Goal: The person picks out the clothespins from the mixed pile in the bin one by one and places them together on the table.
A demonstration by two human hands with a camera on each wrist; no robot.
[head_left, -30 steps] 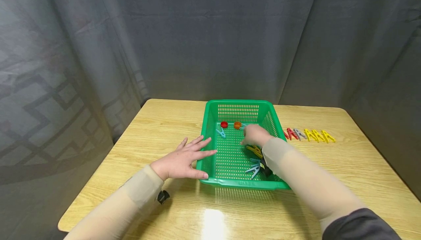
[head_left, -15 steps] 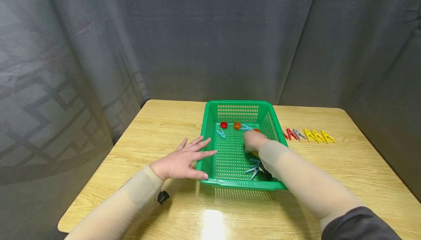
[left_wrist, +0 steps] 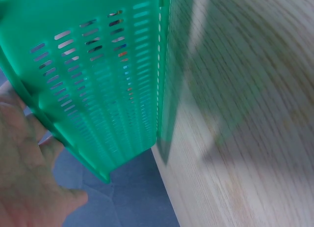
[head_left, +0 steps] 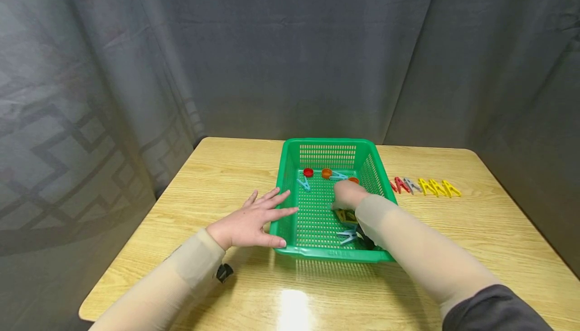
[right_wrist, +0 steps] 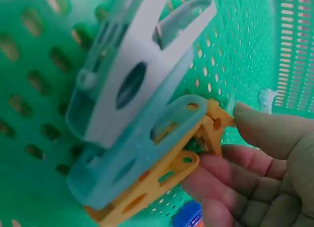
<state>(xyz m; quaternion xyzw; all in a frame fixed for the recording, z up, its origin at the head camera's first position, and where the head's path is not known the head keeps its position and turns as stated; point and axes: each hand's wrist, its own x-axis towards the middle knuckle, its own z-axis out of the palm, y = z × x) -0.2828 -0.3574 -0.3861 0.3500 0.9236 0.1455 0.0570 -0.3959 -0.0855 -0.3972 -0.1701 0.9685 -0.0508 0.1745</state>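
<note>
My right hand (head_left: 349, 195) reaches down into a green mesh basket (head_left: 335, 253). In the right wrist view its thumb and fingers pinch the end of a yellow clothespin (right_wrist: 214, 128). A second yellow clothespin (right_wrist: 147, 190) lies against the fingertips, alongside a light blue clothespin (right_wrist: 140, 156) and a paler one (right_wrist: 125, 84). From the head, the yellow ones are partly covered by the hand and wrist. My left hand (head_left: 251, 222) is spread, fingers straight, over the basket's left rim. The left wrist view shows those fingers behind the rim.
Farther back in the basket lie a red cap (head_left: 308, 172), orange caps (head_left: 327, 173) and light blue clothespins (head_left: 304, 184). Right of the basket, red (head_left: 401, 185), grey (head_left: 412, 185) and yellow clothespins (head_left: 438, 187) lie in a row on the wooden table (head_left: 240, 164).
My right hand has come nearer and lower onto the yellow clothespins, uncovering an orange cap behind it. The yellow and near blue clothespins have shifted slightly. The left hand stays in place.
</note>
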